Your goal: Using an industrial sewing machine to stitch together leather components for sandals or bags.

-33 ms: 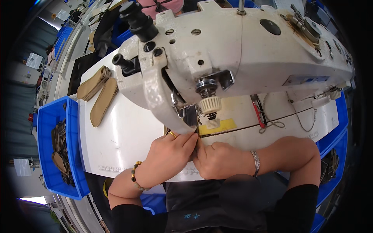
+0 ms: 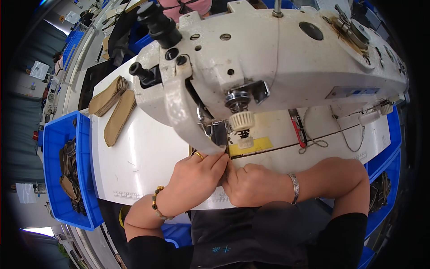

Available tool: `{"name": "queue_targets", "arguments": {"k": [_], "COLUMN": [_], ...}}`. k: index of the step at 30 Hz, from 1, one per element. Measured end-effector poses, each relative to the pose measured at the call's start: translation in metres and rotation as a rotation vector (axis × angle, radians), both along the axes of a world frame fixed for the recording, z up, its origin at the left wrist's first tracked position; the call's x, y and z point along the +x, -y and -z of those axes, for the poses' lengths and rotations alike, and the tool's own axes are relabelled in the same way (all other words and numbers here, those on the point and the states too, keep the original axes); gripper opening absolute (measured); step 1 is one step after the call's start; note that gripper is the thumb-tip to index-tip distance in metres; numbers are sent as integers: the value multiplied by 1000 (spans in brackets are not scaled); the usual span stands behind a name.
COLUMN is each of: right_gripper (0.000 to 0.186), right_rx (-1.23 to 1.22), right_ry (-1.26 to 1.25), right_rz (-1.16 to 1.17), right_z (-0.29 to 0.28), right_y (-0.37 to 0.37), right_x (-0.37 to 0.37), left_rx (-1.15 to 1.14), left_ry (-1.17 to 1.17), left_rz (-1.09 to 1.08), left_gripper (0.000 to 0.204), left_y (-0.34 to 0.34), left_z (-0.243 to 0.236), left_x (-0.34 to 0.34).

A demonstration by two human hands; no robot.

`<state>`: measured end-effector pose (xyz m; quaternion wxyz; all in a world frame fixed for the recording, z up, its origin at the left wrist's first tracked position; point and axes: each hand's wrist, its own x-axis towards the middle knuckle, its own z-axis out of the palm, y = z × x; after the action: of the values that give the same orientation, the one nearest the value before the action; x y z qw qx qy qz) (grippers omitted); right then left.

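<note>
A dark strip (image 2: pixel 220 133) lies mid-frame beneath the white sewing machine (image 2: pixel 204 67). The left hand (image 2: pixel 195 177) and right hand (image 2: pixel 253 186) meet at its lower end; whether either clamps it is hidden.

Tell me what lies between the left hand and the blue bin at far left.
In the head view, white tabletop lies between the left hand and that blue bin, with a ruler scale along the tabletop's near edge.

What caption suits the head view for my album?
Left hand and right hand together at a dark strip under a white sewing machine, tan sole-shaped pieces to the left.
</note>
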<state>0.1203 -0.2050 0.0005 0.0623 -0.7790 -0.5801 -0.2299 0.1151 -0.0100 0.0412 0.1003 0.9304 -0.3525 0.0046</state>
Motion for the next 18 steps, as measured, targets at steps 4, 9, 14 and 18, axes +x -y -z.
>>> {"name": "queue_targets", "arguments": {"k": [4, 9, 14, 18], "right_gripper": [17, 12, 12, 12], "right_rx": [51, 14, 74, 93], "right_ry": [-97, -67, -54, -32], "right_rz": [-41, -67, -69, -14], "right_z": [0, -3, -2, 8], "right_y": [-1, 0, -1, -4], "right_x": [0, 1, 2, 12], "left_rx": [8, -8, -4, -16], "left_ry": [102, 158, 107, 135], "left_rz": [15, 24, 48, -1], "left_gripper": [43, 40, 38, 35], "left_y": [4, 7, 6, 6], "left_z": [5, 4, 5, 13], "left_x": [-1, -1, 1, 14]}}
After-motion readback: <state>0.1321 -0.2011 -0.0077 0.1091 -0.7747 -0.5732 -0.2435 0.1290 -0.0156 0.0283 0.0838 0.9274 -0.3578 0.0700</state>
